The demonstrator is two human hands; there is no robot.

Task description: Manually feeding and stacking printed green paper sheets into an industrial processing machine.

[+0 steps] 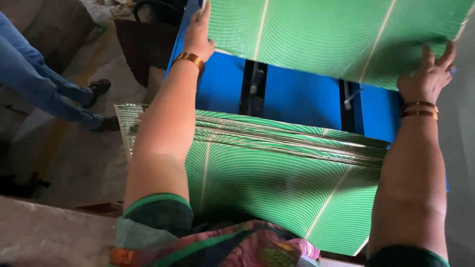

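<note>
Green leaf-patterned sheet (pixel 341 37) is hanging above the blue machine (pixel 302 96), lifted over the stack of the same sheets (pixel 277 183). The left hand (pixel 198 34) is gripping its left edge, the right hand (pixel 429 74) is pinching its lower right edge, fingers spread.

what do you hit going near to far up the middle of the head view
stack of green leaf-pattern sheets → blue machine surface → lifted green sheet, held by the left hand and the right hand
</note>
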